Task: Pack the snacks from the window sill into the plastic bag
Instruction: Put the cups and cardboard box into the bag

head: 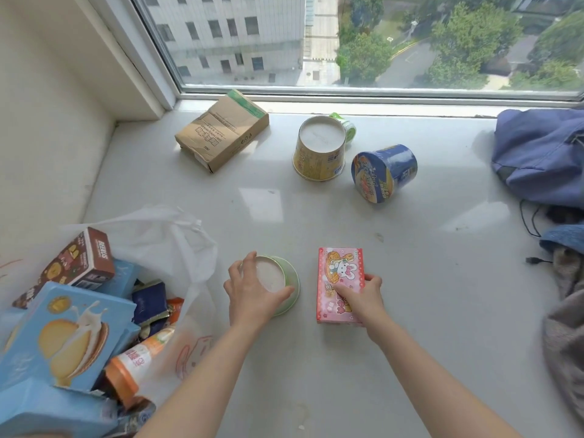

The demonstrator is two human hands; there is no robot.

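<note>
On the white window sill [410, 279], my left hand [252, 292] grips an upside-down green cup [289, 279] from above. My right hand [363, 295] closes on the near end of a pink snack box [339, 270] with a bunny on it. At the lower left lies the open clear plastic bag [177, 245], which holds a blue biscuit box [63, 336], a brown box [82, 260], an orange bottle [136, 365] and dark packets. Farther back stand a brown carton [221, 134], an upside-down yellow cup [319, 153], a small green cup [347, 128] behind it, and a blue cup [382, 172] on its side.
A blue fabric bag [540, 156] and grey cloth [565, 343] lie along the right edge, with a black cable [534, 222] beside them. The window glass [347, 42] runs along the back and a wall [47, 121] closes the left side.
</note>
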